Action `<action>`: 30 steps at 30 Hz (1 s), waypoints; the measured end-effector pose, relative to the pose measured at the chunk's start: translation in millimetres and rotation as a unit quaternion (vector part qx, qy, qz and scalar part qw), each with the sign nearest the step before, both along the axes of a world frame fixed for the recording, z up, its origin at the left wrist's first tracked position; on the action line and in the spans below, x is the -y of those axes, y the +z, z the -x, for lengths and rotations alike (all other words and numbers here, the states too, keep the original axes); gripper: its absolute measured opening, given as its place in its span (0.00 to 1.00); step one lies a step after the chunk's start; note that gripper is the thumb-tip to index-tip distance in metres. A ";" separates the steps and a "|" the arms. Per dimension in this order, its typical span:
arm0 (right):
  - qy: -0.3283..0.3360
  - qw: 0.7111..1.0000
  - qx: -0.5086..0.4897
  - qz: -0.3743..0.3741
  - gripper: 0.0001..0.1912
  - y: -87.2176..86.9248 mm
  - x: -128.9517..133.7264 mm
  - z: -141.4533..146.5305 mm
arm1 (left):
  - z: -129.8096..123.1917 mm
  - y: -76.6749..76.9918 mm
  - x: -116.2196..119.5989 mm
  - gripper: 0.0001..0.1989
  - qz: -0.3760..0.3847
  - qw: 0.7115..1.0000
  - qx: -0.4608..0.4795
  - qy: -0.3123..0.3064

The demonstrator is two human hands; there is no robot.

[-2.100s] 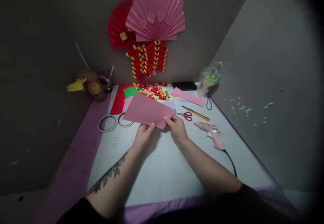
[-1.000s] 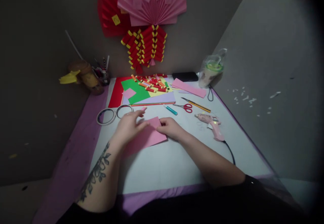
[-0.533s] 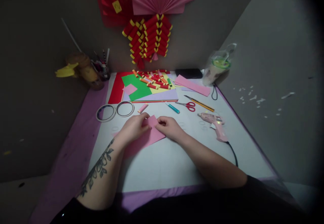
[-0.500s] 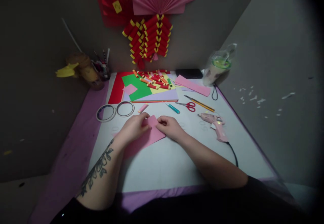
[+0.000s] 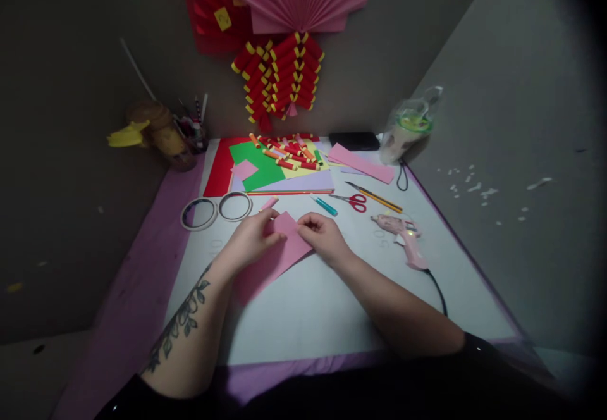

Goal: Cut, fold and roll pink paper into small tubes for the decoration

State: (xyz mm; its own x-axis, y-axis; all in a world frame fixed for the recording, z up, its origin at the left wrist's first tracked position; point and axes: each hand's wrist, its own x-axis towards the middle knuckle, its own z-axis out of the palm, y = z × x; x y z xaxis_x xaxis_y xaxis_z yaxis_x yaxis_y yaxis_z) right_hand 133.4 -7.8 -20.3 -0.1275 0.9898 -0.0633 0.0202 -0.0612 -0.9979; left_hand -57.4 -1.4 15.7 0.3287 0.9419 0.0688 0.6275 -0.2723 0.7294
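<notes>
Paper [image 5: 284,252], pink and flat, unrolled, lies at frame centre; my right hand [image 5: 325,238] pinches its edge, my left hand [image 5: 253,236] overlaps it, grip unclear to me. Beyond, one pink roll [image 5: 269,203] and piled red rolls [image 5: 291,151] look finished.

2 bare hands [image 5: 252,240] [image 5: 325,238] close together

A plain pink, straight-edged sheet of paper [image 5: 290,246] lies slanted, on or just above the white tabletop [image 5: 332,319], one corner pointing away; the left hand [image 5: 249,238] covers its left part, and the right hand [image 5: 325,238] pinches its right edge
</notes>
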 end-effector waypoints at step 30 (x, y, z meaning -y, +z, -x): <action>0.096 0.993 -0.072 -0.001 0.10 8.0 -7.6 -14.2 | -7.3 19.4 7.2 0.15 0.053 0.997 -0.037 -0.034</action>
State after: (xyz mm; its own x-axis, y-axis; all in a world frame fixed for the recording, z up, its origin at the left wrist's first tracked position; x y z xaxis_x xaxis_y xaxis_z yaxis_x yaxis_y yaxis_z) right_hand 147.6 -0.3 -12.4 -0.3207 0.9468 -0.0285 -0.1126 -0.0679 -0.9913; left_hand -50.1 -8.6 35.1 0.3933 0.9176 -0.0572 0.6630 -0.2400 0.7091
